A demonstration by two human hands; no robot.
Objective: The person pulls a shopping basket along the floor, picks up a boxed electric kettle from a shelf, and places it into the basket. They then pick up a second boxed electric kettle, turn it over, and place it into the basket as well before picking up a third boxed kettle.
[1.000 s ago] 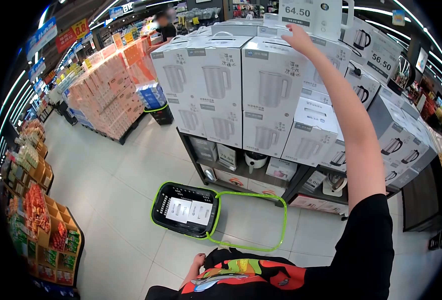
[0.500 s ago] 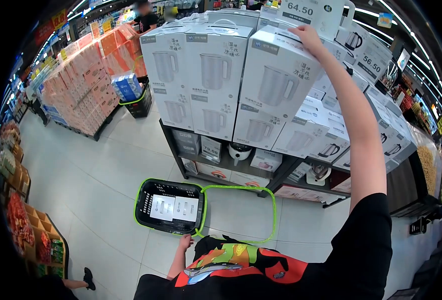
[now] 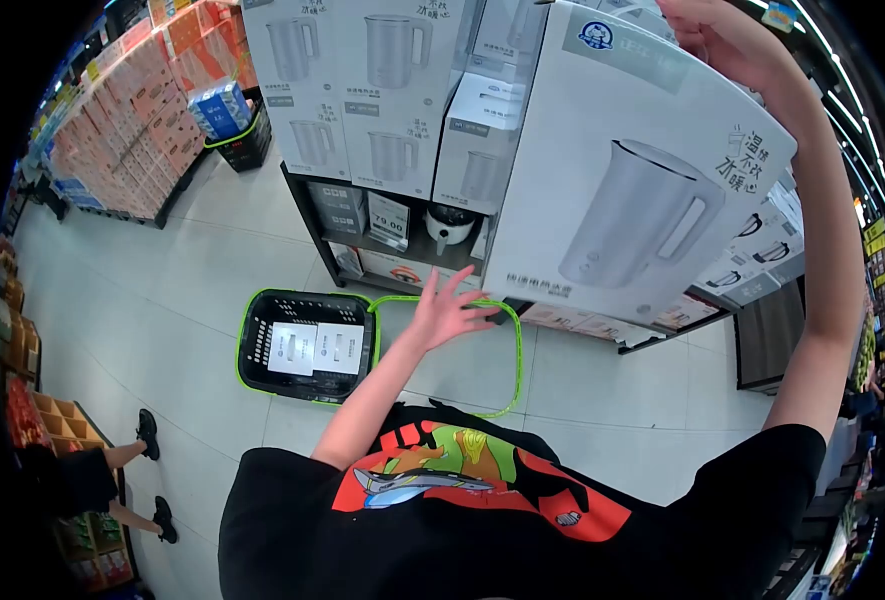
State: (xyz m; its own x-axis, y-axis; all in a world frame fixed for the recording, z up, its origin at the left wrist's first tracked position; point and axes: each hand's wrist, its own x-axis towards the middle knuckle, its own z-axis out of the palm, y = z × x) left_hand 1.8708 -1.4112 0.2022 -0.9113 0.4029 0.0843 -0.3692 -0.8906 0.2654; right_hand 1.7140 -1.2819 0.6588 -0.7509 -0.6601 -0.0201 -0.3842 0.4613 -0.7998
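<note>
My right hand [image 3: 727, 40] grips the top edge of a large white kettle box [image 3: 572, 170], printed with a kettle picture. The box hangs off the display, tilted, close in front of me. My left hand [image 3: 449, 312] is raised with fingers spread, palm free, just left of the box's lower corner. Below and left of it stands a black shopping basket [image 3: 254, 345] with a green rim. Two white boxes [image 3: 314, 348] lie inside. The basket's long green handle [image 3: 518, 365] is folded down to the right, partly hidden by my left hand.
More kettle boxes [image 3: 392, 60] are stacked on the display, above a shelf holding a white appliance [image 3: 449, 228] and a 79.00 price sign [image 3: 388, 220]. Pink cartons [image 3: 112, 120] and another basket [image 3: 247, 145] are at left. A person's legs [image 3: 127, 455] show lower left.
The kettle box has come off the stack toward me in my right hand, exposing boxes behind it. My left hand has risen from beside the basket and spread its fingers.
</note>
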